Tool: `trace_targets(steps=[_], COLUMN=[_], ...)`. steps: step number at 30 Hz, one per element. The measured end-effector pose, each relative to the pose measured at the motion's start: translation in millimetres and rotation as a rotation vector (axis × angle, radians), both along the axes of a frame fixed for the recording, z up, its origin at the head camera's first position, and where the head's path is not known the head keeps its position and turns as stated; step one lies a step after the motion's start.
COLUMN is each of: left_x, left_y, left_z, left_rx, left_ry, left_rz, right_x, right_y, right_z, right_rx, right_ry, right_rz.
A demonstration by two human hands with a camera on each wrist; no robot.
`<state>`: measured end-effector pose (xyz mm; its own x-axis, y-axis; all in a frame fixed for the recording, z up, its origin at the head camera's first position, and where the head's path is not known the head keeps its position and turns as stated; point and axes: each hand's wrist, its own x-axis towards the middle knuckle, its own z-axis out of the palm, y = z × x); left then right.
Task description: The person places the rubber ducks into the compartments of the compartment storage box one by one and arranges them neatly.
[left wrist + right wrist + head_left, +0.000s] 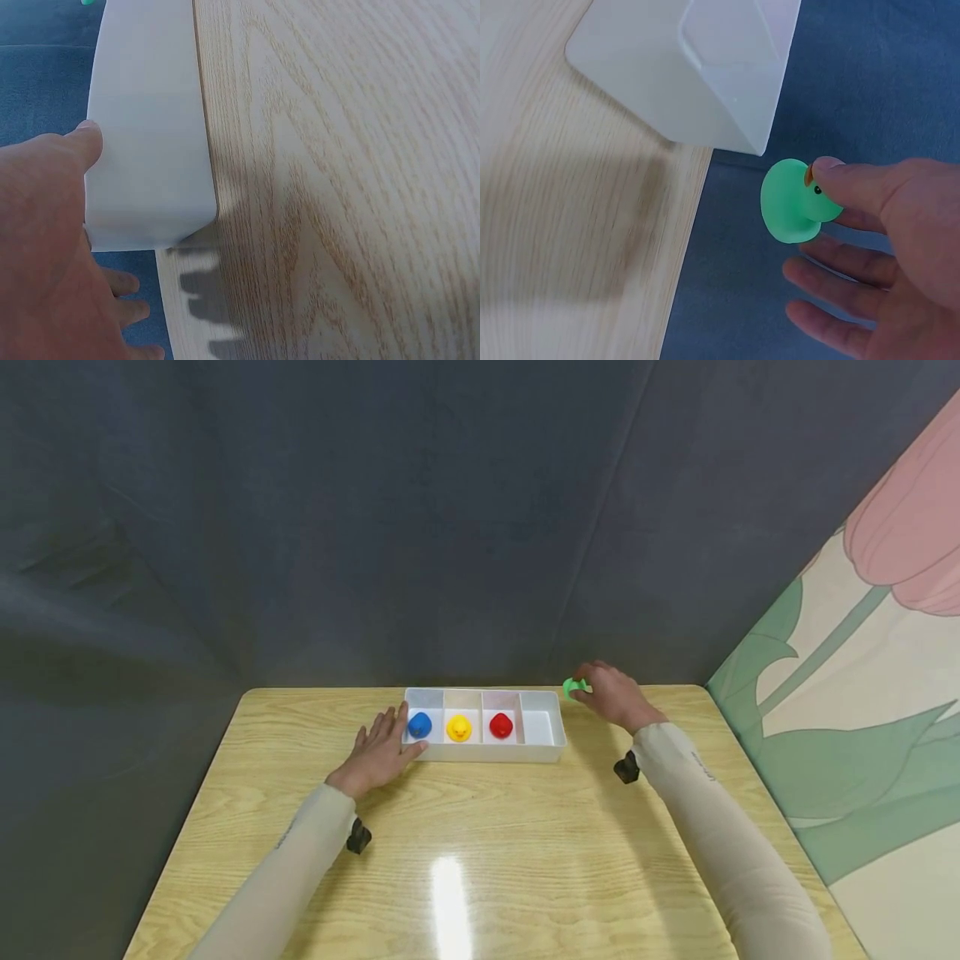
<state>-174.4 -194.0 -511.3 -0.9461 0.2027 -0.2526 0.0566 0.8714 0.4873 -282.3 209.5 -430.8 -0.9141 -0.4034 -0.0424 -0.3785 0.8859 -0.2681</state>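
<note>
A white tray (487, 752) with four-sided compartments in a row stands near the table's far edge. In it sit a blue rubber duck (420, 725), a yellow rubber duck (459, 727) and a red rubber duck (501, 725), each in its own compartment; the rightmost compartment holds none. My left hand (378, 752) rests at the tray's left front corner, fingers extended and spread, thumb (88, 142) at the front rim. Just beyond the tray's right end, my right hand (611, 693) pinches a green rubber duck (787, 201) by its head, held up in the air.
The wooden table (510, 827) reaches back to a dark cloth (450, 527) right behind the tray. On the right side stands a panel (847, 727) with a printed tulip. A small dark device (627, 768) is worn at each wrist.
</note>
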Motion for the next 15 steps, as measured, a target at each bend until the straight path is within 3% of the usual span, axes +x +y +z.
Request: trace_targets(steps=[15], left_x=[1.6], left_y=[0], left_z=[-1.0], left_rx=[0.008], left_ry=[0.005], left_rz=[0.012], right_x=[0.8], right_y=[-21], right_z=[0.5], right_rx=[0.008], right_ry=[0.014], right_rz=[0.063])
